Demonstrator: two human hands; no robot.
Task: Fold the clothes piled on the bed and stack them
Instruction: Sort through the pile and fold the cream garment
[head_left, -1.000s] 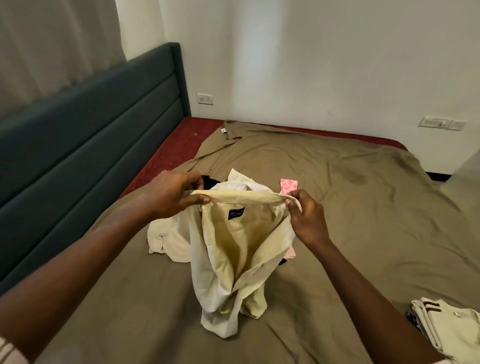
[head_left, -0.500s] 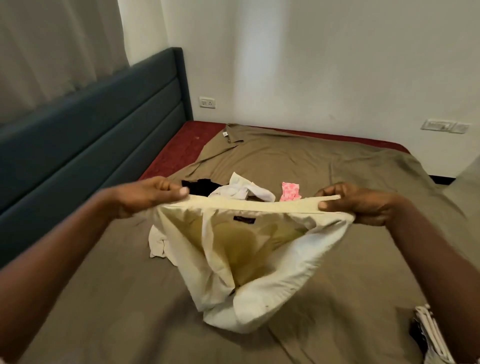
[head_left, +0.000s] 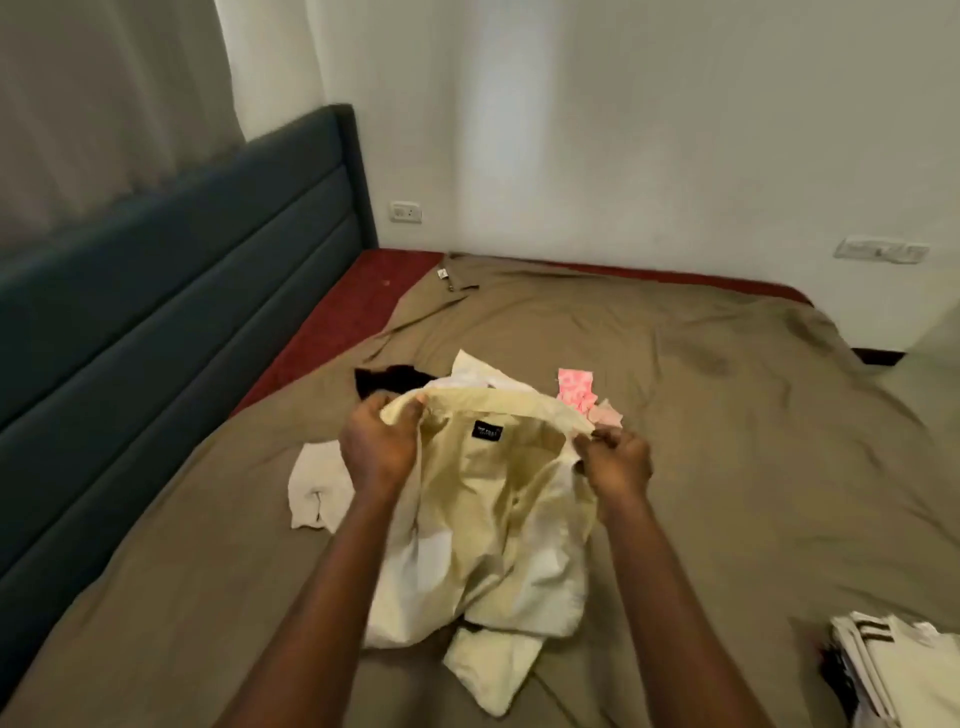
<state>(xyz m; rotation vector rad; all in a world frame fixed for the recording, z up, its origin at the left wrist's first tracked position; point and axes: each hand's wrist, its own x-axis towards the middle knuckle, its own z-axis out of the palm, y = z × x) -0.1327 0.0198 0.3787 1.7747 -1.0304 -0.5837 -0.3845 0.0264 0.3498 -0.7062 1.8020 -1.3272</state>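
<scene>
Cream shirt (head_left: 498, 509): light and limp, I judge.
Hands: left hand (head_left: 376, 447) and right hand (head_left: 618, 460) both pinch its collar (head_left: 498, 408) ends.
Hold: shoulders seem best.

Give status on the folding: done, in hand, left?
Done: a folded stack sits at the bed's near right. In hand: left hand and right hand grip the cream shirt by its collar, not yet folded. Left: white cloth, black cloth and pink cloth lie loose.

Two bare, unsleeved forearms (head_left: 332, 587), long and slim, ending in left hand (head_left: 376, 447) and right hand (head_left: 618, 460).
</scene>
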